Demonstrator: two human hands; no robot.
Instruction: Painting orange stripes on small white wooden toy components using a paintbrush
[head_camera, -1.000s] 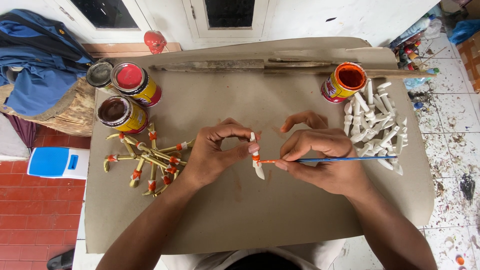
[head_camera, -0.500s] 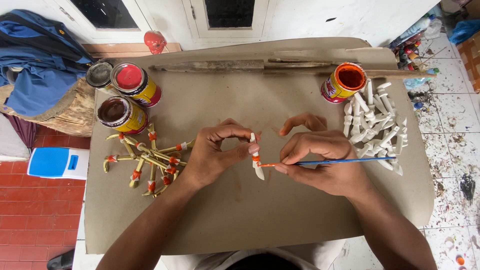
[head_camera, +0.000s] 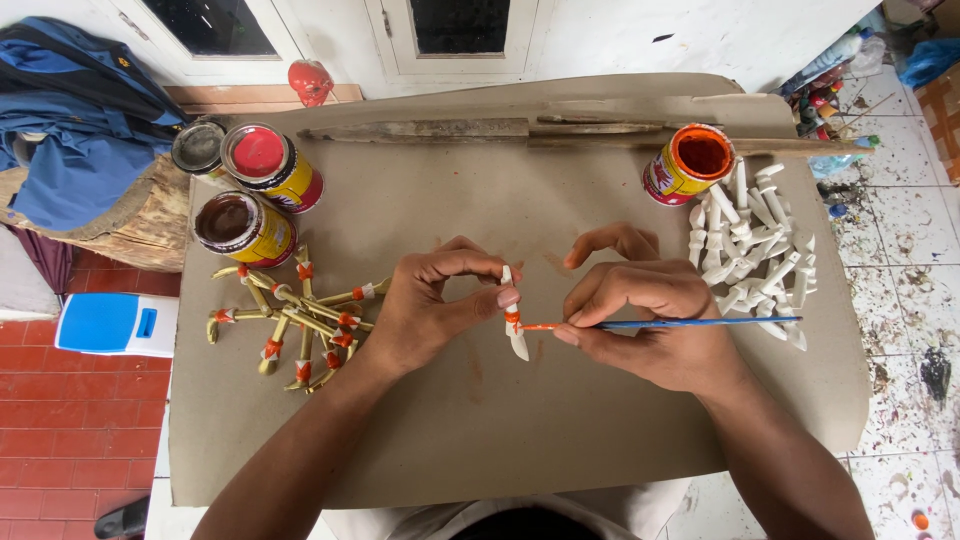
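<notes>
My left hand (head_camera: 425, 310) pinches a small white turned wooden peg (head_camera: 513, 325); my right hand (head_camera: 650, 320) grips a thin blue-handled paintbrush (head_camera: 690, 323), whose bristles I can hardly make out.

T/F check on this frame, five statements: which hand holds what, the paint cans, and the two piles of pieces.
1. The left hand pinches a small white piece. True.
2. The right hand holds a pair of scissors. False: it holds a thin brush, orange-tipped.
3. The brush tip touches the white piece. True.
4. The open orange paint can stands by the left forearm. False: it stands far right, beside the white pile.
5. The pieces near the brown paint can are plain white. False: that painted pile is yellowish with orange bands.
</notes>
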